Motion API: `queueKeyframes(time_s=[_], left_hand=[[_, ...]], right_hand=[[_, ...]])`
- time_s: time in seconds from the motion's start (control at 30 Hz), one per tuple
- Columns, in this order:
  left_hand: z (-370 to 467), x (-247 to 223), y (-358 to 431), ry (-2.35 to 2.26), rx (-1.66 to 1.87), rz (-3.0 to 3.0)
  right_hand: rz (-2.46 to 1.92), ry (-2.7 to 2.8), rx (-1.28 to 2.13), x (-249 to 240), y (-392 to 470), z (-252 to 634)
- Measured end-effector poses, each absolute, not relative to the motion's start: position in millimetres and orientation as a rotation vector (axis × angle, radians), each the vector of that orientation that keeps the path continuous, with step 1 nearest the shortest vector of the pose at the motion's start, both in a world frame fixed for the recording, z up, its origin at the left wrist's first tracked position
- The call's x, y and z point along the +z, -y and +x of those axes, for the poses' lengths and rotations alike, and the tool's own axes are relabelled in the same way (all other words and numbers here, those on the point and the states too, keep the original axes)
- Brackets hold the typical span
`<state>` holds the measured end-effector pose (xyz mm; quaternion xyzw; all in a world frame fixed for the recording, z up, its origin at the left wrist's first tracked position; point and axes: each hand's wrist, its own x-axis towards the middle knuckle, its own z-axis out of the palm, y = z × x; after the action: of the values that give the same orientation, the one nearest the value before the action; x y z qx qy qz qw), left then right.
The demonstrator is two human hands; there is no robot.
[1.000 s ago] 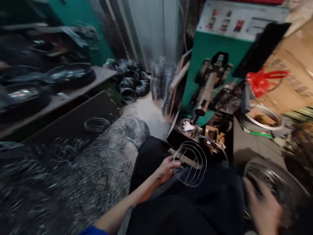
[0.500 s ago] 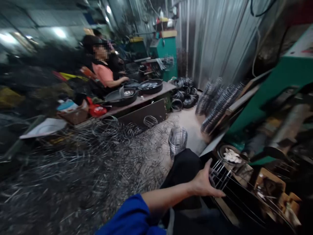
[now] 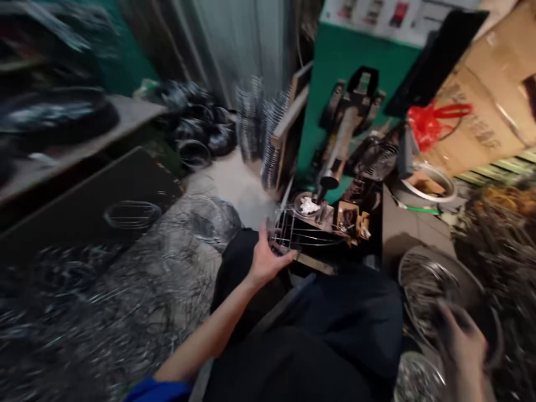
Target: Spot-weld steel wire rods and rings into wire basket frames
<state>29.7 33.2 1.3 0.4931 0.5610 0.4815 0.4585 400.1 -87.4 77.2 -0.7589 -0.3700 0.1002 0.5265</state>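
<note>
My left hand (image 3: 268, 258) is at the near end of a wire frame (image 3: 287, 231), thumb and fingers spread around its edge and gripping it. The frame's thin bars reach over a dark tray in front of the machine. At the lower right, my right hand (image 3: 464, 338) is over a round pan (image 3: 469, 273) of thin wire pieces. Motion smears its fingers, so I cannot tell whether it holds anything. Below that pan, a bowl (image 3: 419, 379) contains small shiny metal pieces.
A green machine (image 3: 318, 100) with a metal arm (image 3: 339, 145) stands ahead. Coiled wire stacks (image 3: 249, 128) lean by the wall. A wire basket (image 3: 215, 220) stands left of my knee, and loose wire (image 3: 104, 318) covers the floor. A cardboard box (image 3: 489, 100) is at right.
My view has swung right and down, bringing my right hand and the pans into sight. My left hand stays at the wire frame. The co-worker has left the view.
</note>
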Motion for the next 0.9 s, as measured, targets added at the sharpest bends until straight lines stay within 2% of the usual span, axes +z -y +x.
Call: queueKeyframes(time_s=[0.2,0.3,0.43,0.63,0.9], left_hand=[[39.8,1.0,-29.5,-1.443,1.155,1.359],[41.6,1.4,-28.7,-1.449,1.150,1.383],[44.8,0.2,-33.4,-1.458,1.143,1.399],[46.7,-3.7,-44.0,-1.482,1.158,1.431],[46.8,-3.7,-53.9,-1.490,1.209,1.409]], right_hand=[[-1.435,1.554,0.673,82.6,-7.4,341.6],[-1.296,1.927,0.522,81.7,-44.1,301.0],[-1.348,2.162,0.314,62.5,-62.4,283.3],[-1.446,2.243,0.098,43.4,-68.4,284.9],[-1.378,2.151,0.148,54.7,-81.5,274.7]])
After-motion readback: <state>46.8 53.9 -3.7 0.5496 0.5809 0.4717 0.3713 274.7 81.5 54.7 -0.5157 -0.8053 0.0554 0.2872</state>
